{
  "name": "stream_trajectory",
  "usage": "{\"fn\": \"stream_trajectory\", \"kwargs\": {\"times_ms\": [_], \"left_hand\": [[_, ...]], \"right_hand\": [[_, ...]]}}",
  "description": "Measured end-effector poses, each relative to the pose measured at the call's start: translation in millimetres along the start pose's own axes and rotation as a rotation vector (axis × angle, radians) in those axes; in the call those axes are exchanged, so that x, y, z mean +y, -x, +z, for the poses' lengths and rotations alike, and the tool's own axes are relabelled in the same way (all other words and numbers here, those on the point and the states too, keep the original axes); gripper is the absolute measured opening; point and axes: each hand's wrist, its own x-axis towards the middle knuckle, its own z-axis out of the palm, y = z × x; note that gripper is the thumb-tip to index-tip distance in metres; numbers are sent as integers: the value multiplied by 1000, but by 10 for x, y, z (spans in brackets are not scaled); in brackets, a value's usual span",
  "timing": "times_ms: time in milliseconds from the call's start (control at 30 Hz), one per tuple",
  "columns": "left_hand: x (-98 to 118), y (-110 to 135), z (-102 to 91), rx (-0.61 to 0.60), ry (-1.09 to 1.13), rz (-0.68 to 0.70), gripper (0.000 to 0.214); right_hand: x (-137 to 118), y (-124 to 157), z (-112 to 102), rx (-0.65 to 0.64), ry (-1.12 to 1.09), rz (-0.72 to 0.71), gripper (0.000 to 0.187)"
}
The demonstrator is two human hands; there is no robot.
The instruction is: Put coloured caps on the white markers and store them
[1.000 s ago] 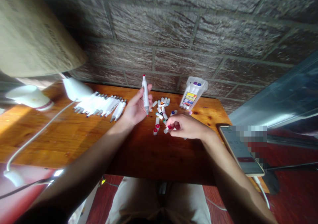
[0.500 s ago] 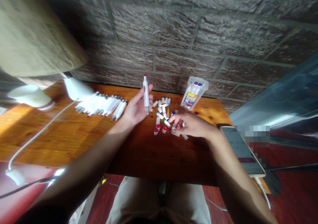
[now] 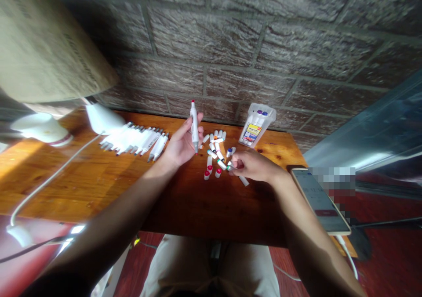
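My left hand [image 3: 183,144] is closed around an uncapped marker [image 3: 194,128], held upright with its red tip up and a grey lower end. My right hand [image 3: 249,164] pinches a white marker cap [image 3: 230,167] with a green end, low over the right side of a pile of loose caps. A cap with a dark blue end [image 3: 230,152] lies just beyond its fingers. Red-ended caps [image 3: 218,172] lie at the near side of the pile. More white caps [image 3: 220,136] are scattered behind, between the two hands.
Uncapped markers [image 3: 141,139] lie in a row on the wooden table [image 3: 99,187] at left, by a lamp [image 3: 102,117] and a paper cup [image 3: 42,128]. A clear marker case [image 3: 256,125] with a few markers stands at the back right. A phone [image 3: 321,200] lies at the right edge.
My right hand's fingers have closed from a loose reach into a pinch on a green-ended cap. My left hand stays in place with the marker.
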Motion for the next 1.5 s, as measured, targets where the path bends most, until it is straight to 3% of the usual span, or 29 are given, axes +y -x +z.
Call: {"fn": "stream_trajectory", "kwargs": {"times_ms": [133,300,367,500,700,967,1267,1500], "left_hand": [[-4,-6,-4,13,3,11,32],[-16,-10,-19,-1,19,21,28],[-19,-16,-29,-14,8,26,27],[-14,-32,-38,-12,-15,42,26],[-24,-31,-31,-8,-29,27,23],[-37,-44,-24,36,-107,-18,24],[-46,-22,43,69,-100,-18,25],[-39,-24,48,72,-122,-5,23]], "right_hand": [[49,71,-97,45,-62,55,23],[42,179,-163,-221,-217,214,26],[23,181,-149,-255,-206,265,23],[6,141,-116,-156,-139,239,22],[11,95,-112,-13,-66,311,18],[57,117,-178,150,1,180,5],[126,104,-156,164,43,145,11],[248,99,-185,467,62,177,27]]}}
